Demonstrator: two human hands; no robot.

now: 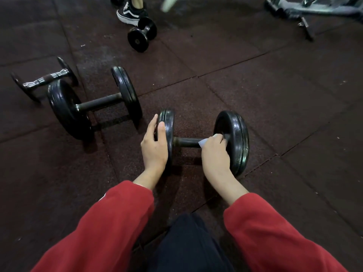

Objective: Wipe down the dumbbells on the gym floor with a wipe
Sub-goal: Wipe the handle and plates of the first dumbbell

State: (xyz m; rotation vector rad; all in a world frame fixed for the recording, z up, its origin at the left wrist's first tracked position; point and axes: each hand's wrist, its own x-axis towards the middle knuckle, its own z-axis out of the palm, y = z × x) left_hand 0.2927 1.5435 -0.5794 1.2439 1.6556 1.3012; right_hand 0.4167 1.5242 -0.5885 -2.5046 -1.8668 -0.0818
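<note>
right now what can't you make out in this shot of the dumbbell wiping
Head view only:
- Wipe: mostly hidden inside the right hand; only a pale corner shows.
- Handle of the near dumbbell: its right end is covered by that hand.
- Left hand: fingers lie behind the left plate.
- Other person's shoe: leg cut off by the top edge.
- White object: motion-blurred, unidentifiable.
</note>
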